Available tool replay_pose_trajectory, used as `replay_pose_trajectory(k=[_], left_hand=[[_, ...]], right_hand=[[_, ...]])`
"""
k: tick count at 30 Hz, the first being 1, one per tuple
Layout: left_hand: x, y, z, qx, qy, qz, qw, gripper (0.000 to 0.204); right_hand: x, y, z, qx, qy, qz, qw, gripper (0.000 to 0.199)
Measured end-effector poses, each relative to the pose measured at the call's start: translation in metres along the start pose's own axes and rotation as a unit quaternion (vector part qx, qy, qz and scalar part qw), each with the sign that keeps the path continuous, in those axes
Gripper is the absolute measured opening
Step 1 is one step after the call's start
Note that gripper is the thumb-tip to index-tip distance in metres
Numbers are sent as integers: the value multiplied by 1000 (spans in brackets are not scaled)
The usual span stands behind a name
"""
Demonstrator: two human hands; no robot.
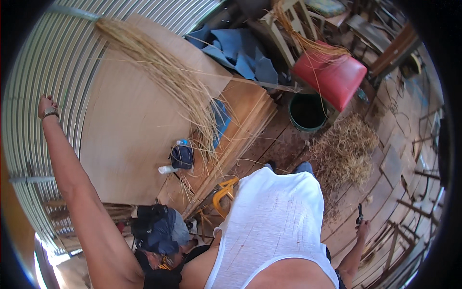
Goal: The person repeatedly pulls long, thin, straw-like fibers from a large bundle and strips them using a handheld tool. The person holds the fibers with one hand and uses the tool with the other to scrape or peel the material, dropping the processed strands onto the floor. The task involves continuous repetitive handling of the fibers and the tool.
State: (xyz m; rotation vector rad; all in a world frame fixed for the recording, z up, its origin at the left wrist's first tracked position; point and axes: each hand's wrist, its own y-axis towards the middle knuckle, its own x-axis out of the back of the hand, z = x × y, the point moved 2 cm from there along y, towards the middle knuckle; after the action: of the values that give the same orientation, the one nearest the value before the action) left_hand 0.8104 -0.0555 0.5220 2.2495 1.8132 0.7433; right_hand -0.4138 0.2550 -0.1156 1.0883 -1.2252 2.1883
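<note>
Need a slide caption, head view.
Left hand outstretched near corrugated wall, right hand holding small dark object, long straw-coloured strands nearby.

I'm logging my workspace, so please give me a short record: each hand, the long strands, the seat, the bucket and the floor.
Left hand: raised before the ribbed metal wall; grip unclear
Right hand: fingers around a small dark object, kind unclear
Long strands: straw-coloured, across a pale board
Seat: red, more strands on it
Bucket: dark green, beside the seat
Floor: planks, with a tangled fibre pile
</note>
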Motion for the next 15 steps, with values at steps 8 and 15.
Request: replay_pose_trajectory(k=[8, 15], left_hand=[[65, -89, -105, -233, 337, -41, 911, 45], [89, 22, -187, -430, 515, -55, 739, 43]], right_hand=[[23, 93, 97, 56, -60, 56, 995, 28], [15, 124, 132, 120, -62, 75, 988, 31]])
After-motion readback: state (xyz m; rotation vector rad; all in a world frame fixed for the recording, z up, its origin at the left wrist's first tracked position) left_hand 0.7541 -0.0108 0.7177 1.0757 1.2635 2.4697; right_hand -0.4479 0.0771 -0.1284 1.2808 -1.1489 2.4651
